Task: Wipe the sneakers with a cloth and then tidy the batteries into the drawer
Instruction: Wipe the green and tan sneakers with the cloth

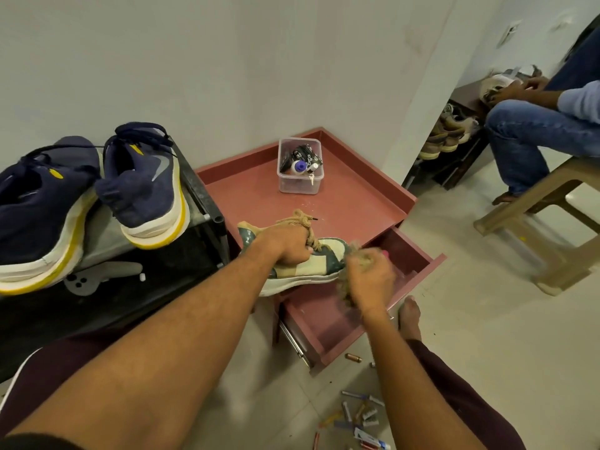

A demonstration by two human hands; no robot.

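A green and cream sneaker [308, 266] with tan laces lies on its side at the front edge of the pink cabinet top [354, 203], above the open pink drawer [328, 319]. My left hand [285, 243] grips the sneaker at the laces. My right hand [368, 280] holds a bunched tan cloth [344, 289] against the sneaker's toe and is blurred. Two navy sneakers [143, 186] with white and yellow soles stand on the black rack [198, 190] at left. Several batteries [357, 414] lie scattered on the floor below the drawer.
A clear plastic box [300, 183] with small items stands on the cabinet top near the wall. My bare foot [409, 316] rests beside the drawer. At right a person in jeans [532, 131] sits on a beige plastic stool [552, 222] beside a shoe rack [451, 138].
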